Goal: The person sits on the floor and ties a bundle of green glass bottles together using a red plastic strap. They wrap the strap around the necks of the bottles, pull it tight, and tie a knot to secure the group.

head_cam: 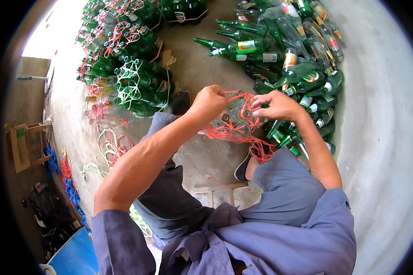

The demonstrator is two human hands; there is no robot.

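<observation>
My left hand point(210, 100) is closed on a red plastic strap point(238, 97), which runs taut from the fingers to the right. Beneath both hands stands a bundle of clear glass bottles point(232, 113), mouths up, with red strapping woven around the necks. My right hand point(280, 106) is at the bundle's right side, thumb and fingers apart, fingertips close to the strap. Whether they touch it is hard to tell. A loose tangle of red strapping point(261, 148) trails from the bundle's near side towards my shoe.
Loose glass bottles point(296, 68) lie piled at the right by the pale wall point(371, 113). Strapped green bottle bundles point(143, 84) stand at the left. White and red straps point(112, 147) lie on the floor. A wooden stool frame point(222, 188) shows between my legs.
</observation>
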